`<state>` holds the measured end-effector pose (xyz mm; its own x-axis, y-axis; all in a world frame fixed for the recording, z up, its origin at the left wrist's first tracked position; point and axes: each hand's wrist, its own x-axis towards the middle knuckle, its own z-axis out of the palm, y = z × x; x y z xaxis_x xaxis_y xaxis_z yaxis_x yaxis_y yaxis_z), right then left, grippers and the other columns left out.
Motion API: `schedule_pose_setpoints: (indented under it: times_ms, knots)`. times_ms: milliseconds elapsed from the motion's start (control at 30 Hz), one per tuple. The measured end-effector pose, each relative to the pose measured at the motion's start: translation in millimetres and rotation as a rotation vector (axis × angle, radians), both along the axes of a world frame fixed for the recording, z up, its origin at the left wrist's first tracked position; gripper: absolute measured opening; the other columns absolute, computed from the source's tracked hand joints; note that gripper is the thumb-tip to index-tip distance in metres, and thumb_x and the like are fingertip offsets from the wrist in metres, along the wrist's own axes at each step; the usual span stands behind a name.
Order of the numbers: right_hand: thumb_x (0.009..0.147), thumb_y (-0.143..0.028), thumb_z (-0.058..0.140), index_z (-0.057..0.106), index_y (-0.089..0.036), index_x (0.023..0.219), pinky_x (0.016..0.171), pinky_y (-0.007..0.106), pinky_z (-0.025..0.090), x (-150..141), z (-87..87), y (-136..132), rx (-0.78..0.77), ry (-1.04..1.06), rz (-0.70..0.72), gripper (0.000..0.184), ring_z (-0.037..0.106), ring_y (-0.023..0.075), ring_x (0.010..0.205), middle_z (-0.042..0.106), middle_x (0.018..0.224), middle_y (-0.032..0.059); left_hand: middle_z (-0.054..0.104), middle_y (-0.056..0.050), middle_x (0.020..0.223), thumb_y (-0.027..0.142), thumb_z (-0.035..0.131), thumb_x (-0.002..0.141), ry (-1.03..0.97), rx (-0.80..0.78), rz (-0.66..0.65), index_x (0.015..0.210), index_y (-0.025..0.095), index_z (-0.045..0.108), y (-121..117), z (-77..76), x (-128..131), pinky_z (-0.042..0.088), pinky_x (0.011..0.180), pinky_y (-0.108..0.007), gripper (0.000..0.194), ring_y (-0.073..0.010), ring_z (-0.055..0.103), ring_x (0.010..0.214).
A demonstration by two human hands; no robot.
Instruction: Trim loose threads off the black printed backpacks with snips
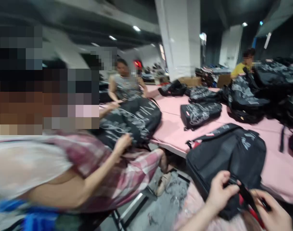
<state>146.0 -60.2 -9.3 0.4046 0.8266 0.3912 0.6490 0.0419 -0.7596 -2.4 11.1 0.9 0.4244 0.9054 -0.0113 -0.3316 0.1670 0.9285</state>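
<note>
A black backpack with grey lettering (229,160) lies in front of me, hanging over the edge of a pink table (172,128). My left hand (219,191) pinches a black strap at the backpack's lower edge. My right hand (275,213) sits at the bottom right corner, its fingers curled round the same black strap, with something red just beneath it. The picture is blurred by motion.
A person in a plaid shirt (93,173) sits close on my left, handling another black backpack (132,123). More backpacks (200,114) lie on the table and pile up at the right (262,89). Two more people sit further back. A white pillar (181,38) stands behind.
</note>
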Motion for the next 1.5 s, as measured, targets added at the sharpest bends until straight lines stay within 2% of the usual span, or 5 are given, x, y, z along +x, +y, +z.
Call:
schedule_pose_setpoints:
  times_ms: [133, 267, 400, 1233, 1500]
  knots:
    - [0.084, -0.036, 0.05, 0.046, -0.017, 0.111, 0.075, 0.024, 0.049, -6, 20.8, -6, -0.092, 0.115, 0.064, 0.033, 0.059, 0.0167, 0.091, 0.06, 0.101, 0.0074, 0.063, -0.008, 0.097, 0.028, 0.065, 0.069, 0.149, -0.041, 0.015, 0.105, 0.013, 0.047, 4, 9.5, -5, 0.044, 0.084, -0.032, 0.043, -0.0187, 0.06, 0.09]
    - [0.089, -0.025, 0.043, 0.049, -0.019, 0.108, 0.074, 0.026, 0.044, 2, 33.0, -6, -0.118, -0.077, 0.103, 0.021, 0.056, 0.0153, 0.088, 0.059, 0.098, 0.0062, 0.062, -0.006, 0.097, 0.031, 0.06, 0.075, 0.366, 0.116, -0.073, 0.107, 0.015, 0.049, 8, 7.4, -6, 0.044, 0.084, -0.03, 0.037, -0.0176, 0.059, 0.091]
    - [0.089, -0.017, 0.044, 0.054, -0.018, 0.099, 0.068, 0.029, 0.04, 13, 40.5, -8, -0.101, -0.234, 0.156, 0.015, 0.054, 0.0155, 0.078, 0.061, 0.087, 0.0057, 0.06, -0.005, 0.097, 0.031, 0.061, 0.075, 0.487, 0.294, -0.023, 0.104, 0.016, 0.053, 7, 9.7, -5, 0.045, 0.081, -0.029, 0.033, -0.0172, 0.058, 0.09]
    - [0.087, -0.017, 0.047, 0.055, -0.015, 0.096, 0.067, 0.031, 0.039, 14, 51.4, 12, -0.086, -0.474, 0.281, 0.012, 0.052, 0.0169, 0.076, 0.06, 0.084, 0.0077, 0.063, -0.005, 0.094, 0.027, 0.064, 0.073, 0.362, 0.157, -0.067, 0.101, 0.017, 0.056, 10, 13.9, -5, 0.044, 0.08, -0.027, 0.031, -0.0174, 0.058, 0.088]
    - [0.086, -0.015, 0.048, 0.054, -0.017, 0.098, 0.068, 0.03, 0.041, 10, 49.4, 13, -0.025, -0.31, 0.242, 0.014, 0.053, 0.0161, 0.077, 0.06, 0.085, 0.0057, 0.061, -0.008, 0.098, 0.031, 0.063, 0.073, 0.333, 0.058, -0.108, 0.103, 0.015, 0.052, 11, 16.5, -5, 0.044, 0.08, -0.028, 0.035, -0.0191, 0.058, 0.09]
